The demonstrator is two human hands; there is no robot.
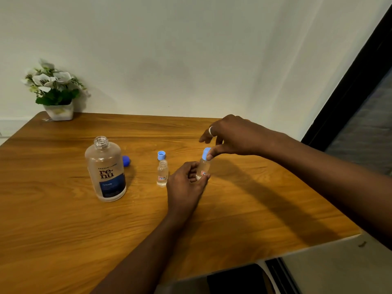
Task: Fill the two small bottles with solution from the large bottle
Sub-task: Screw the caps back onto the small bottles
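The large clear bottle [106, 170] with a dark blue label stands uncapped at the left of the wooden table [63, 219]; its dark blue cap [126, 160] lies just behind it. One small clear bottle [162, 173] stands open in the middle, with its light blue cap [161, 155] lying behind it. My left hand [186, 183] grips the body of the second small bottle [203, 169], which tilts slightly. My right hand [231, 135] pinches the light blue cap [206, 153] sitting on that bottle's neck.
A white pot of white artificial flowers [56, 90] stands at the table's back left corner against the wall. The table's right edge runs diagonally near a dark door frame [347, 96].
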